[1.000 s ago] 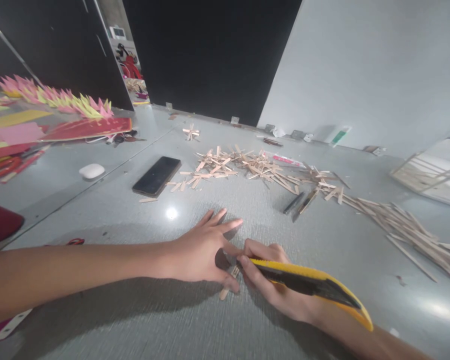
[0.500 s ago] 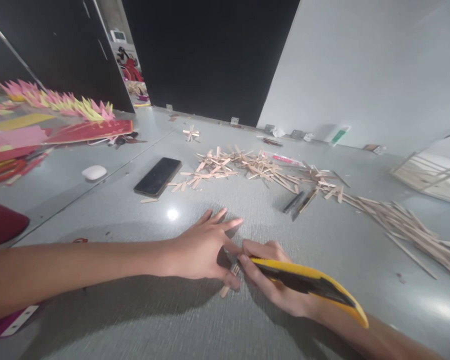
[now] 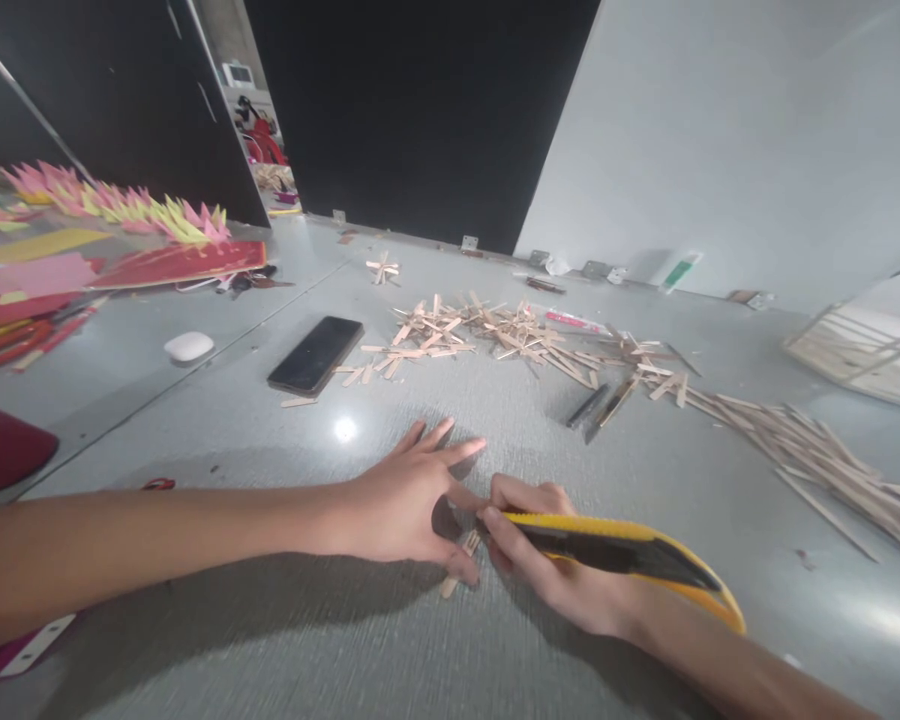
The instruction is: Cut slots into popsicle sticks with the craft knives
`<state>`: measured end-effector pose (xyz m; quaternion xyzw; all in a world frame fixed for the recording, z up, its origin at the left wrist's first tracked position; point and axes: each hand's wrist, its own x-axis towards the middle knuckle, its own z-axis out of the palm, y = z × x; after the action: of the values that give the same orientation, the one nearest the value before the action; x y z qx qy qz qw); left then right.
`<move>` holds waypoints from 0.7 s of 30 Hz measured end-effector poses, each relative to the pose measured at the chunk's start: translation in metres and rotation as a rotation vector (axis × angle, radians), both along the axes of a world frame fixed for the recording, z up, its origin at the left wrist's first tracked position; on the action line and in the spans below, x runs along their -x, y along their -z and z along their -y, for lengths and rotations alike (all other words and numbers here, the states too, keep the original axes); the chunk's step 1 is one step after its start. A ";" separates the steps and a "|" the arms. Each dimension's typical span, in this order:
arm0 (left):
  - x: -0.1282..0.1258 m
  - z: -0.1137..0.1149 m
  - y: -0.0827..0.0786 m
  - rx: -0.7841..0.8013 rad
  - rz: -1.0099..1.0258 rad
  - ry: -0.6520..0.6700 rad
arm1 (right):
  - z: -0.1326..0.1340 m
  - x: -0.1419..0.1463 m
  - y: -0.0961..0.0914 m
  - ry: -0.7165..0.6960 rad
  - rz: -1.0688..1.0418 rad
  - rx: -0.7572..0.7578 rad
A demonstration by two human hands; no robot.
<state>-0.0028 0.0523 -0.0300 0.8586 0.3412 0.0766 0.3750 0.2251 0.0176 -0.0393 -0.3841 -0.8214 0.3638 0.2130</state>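
Note:
My right hand [image 3: 540,550] grips a yellow and black utility knife [image 3: 622,555], its front end pointing down-left toward a small wooden stick [image 3: 450,587]. The blade tip is hidden by the fingers. My left hand [image 3: 412,500] pins this stick against the grey table with thumb and index finger, while the other fingers spread out over the surface. Small cut marks or a slot show on the stick beside the thumb. Both hands meet close to the stick, the left index fingertip near the right fingers.
A pile of short wooden pieces [image 3: 495,330] lies beyond the hands, near a dark phone [image 3: 316,355]. Long wooden strips [image 3: 832,470] and two dark pens or tools [image 3: 600,405] are at right. A white case [image 3: 189,347] and coloured paper [image 3: 120,205] sit at left.
The right hand and the utility knife have shifted very slightly to the right. My left hand stays in nearly the same place on the stick.

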 end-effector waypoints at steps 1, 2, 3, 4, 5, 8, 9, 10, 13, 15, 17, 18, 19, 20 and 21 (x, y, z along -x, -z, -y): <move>0.000 0.000 0.000 0.000 0.001 0.000 | 0.000 0.000 0.000 0.000 -0.001 0.000; 0.000 0.000 0.000 0.000 -0.001 0.001 | 0.000 0.001 0.001 0.000 -0.003 -0.003; 0.000 0.000 0.000 -0.002 -0.005 0.001 | 0.000 0.001 0.002 0.000 -0.005 -0.007; 0.000 0.000 0.000 -0.005 -0.011 0.002 | -0.001 0.001 0.004 -0.001 -0.007 -0.012; 0.000 0.000 -0.001 -0.007 -0.018 0.001 | -0.001 0.001 0.005 -0.001 -0.010 -0.020; -0.001 0.000 -0.002 -0.007 -0.020 -0.002 | -0.002 0.001 0.007 -0.013 -0.019 -0.042; -0.001 0.000 -0.002 -0.005 -0.014 -0.002 | -0.002 0.001 0.007 -0.025 -0.025 -0.048; -0.001 0.000 -0.002 -0.001 -0.006 -0.001 | -0.002 0.001 0.007 -0.043 -0.029 -0.052; 0.000 0.000 -0.001 -0.003 0.007 0.000 | -0.001 0.001 0.005 -0.084 -0.023 -0.060; 0.000 0.000 0.001 -0.017 0.003 -0.004 | 0.000 0.001 0.004 -0.081 -0.009 -0.065; 0.000 0.000 0.003 -0.033 -0.002 -0.006 | 0.000 0.001 0.003 -0.076 0.000 -0.070; 0.000 0.000 0.003 -0.039 -0.002 -0.005 | 0.000 0.001 0.003 -0.074 0.002 -0.072; 0.000 -0.001 0.003 -0.042 -0.002 -0.003 | 0.000 0.002 0.003 -0.074 0.004 -0.071; 0.000 -0.001 0.003 -0.043 -0.001 -0.003 | -0.001 0.002 0.002 -0.077 0.006 -0.071; 0.000 -0.001 0.003 -0.044 -0.001 -0.004 | -0.002 0.002 0.002 -0.082 0.008 -0.070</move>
<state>-0.0029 0.0528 -0.0329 0.8661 0.3412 0.0842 0.3555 0.2234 0.0197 -0.0409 -0.3438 -0.8496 0.3419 0.2079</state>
